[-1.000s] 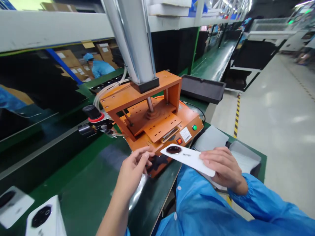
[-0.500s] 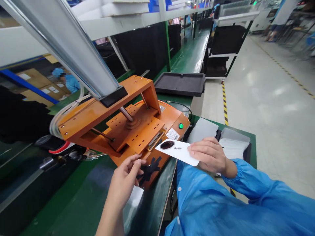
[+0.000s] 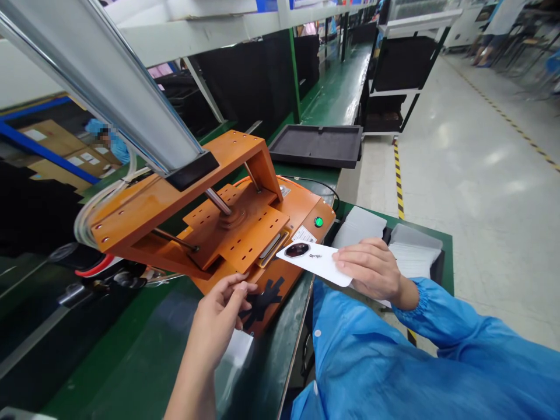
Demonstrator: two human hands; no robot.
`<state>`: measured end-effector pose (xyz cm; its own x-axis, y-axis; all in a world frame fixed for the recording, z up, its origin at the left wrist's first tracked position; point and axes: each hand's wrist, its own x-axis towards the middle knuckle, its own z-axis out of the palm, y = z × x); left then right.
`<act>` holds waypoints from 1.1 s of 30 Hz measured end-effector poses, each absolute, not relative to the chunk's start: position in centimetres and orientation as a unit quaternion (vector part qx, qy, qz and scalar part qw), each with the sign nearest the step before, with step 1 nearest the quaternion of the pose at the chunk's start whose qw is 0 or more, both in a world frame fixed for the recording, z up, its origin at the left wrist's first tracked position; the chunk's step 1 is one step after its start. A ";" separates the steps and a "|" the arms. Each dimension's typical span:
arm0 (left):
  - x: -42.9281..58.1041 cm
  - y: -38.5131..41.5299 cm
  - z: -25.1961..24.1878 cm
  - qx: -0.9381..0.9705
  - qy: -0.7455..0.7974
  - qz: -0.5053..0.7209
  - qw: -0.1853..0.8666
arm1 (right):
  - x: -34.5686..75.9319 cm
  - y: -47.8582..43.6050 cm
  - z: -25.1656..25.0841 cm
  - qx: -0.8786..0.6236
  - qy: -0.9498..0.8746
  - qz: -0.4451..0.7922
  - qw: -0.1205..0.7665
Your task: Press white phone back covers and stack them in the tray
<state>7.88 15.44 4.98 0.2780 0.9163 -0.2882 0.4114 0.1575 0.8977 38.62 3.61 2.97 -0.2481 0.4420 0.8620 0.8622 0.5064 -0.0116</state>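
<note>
A thin white panel with rounded corners [image 3: 311,263], like a phone back cover, is gripped near its right end by my right hand [image 3: 371,269]. It carries a dark eight-sided camera window at its left end and small dark marking beside that. My left hand [image 3: 223,306] is at the front edge of an orange press [image 3: 301,201], fingers loosely bent and apart, with nothing visible in them. Between the press's plates, part of a flat piece in a frame [image 3: 272,248] shows; the upper plate hides the rest. Black tape [image 3: 262,303] crosses the press's front, close to my left fingertips.
A green-lit button [image 3: 318,222] sits on the press's right side. Stacks of pale sheets [image 3: 413,254] lie to the right. Behind the press are a black tray [image 3: 315,146] and a large metal cylinder [image 3: 114,87]. A white piece [image 3: 238,348] lies below my left hand.
The view has shifted slightly, so the press and bench appear a little further left and up. Both hands keep nearly the same pose, and the white panel remains in my right hand.
</note>
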 end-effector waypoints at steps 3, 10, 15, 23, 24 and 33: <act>7.8 15.5 5.0 0.607 0.551 0.232 0.524 | 38.6 3.7 3.0 -0.429 -0.754 -0.239 0.436; 7.7 15.8 4.5 0.612 0.552 0.225 0.520 | 39.1 3.8 2.8 -0.426 -0.749 -0.244 0.444; 7.7 15.9 4.3 0.620 0.550 0.214 0.518 | 39.7 3.9 2.5 -0.425 -0.749 -0.254 0.440; 7.7 15.9 4.3 0.619 0.551 0.217 0.516 | 39.7 4.0 2.2 -0.430 -0.746 -0.266 0.433; 7.7 15.9 4.3 0.619 0.551 0.218 0.515 | 39.8 4.0 2.1 -0.432 -0.746 -0.264 0.434; 8.3 15.8 4.6 0.607 0.555 0.225 0.522 | 40.0 3.8 2.0 -0.440 -0.743 -0.267 0.428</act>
